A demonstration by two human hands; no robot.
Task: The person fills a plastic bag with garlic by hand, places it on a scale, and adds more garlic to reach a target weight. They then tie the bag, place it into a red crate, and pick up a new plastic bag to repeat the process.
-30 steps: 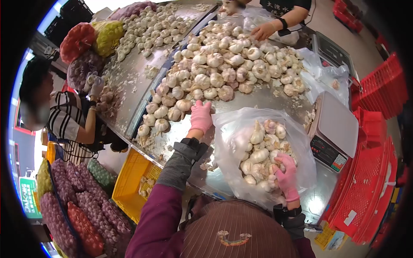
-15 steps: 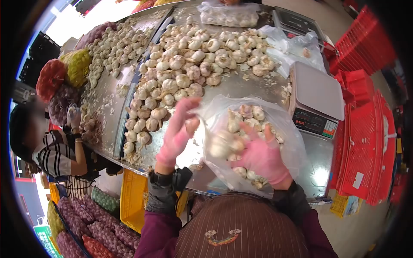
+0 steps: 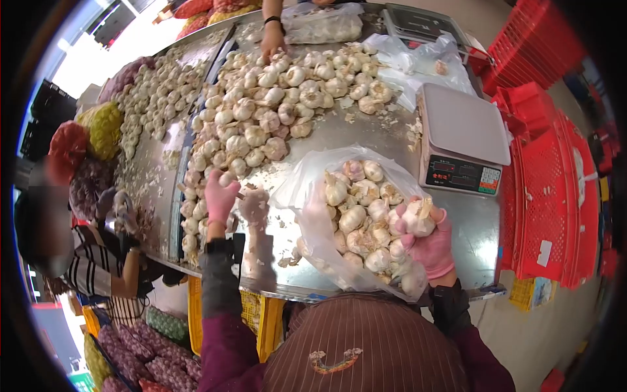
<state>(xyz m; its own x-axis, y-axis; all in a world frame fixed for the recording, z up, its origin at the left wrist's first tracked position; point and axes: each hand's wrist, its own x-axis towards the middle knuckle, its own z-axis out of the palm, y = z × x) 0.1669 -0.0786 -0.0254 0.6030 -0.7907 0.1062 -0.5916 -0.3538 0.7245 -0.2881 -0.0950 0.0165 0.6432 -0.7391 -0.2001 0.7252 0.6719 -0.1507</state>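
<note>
My right hand (image 3: 431, 245), in a pink glove with bare fingertips, grips a garlic bulb (image 3: 418, 217) at the right rim of a clear plastic bag (image 3: 304, 219). The bag lies open on the metal table and holds many garlic bulbs (image 3: 366, 225). At the lower left edge of the large garlic pile (image 3: 255, 111) is my left hand (image 3: 222, 199), also pink-gloved. Its fingers are curled around a pale bulb (image 3: 226, 178), which is partly hidden by them.
A digital scale (image 3: 464, 130) stands right of the bag. Red crates (image 3: 545, 202) stack beyond the table edge. Across the table another person's hand (image 3: 273, 42) touches the pile, near a filled bag (image 3: 320, 25). A co-worker (image 3: 98, 251) handles garlic at the left.
My left hand has moved left and down to the pile's edge. My right hand has shifted from over the bag's contents to its right rim, holding a bulb. Another person's hand has appeared at the far side.
</note>
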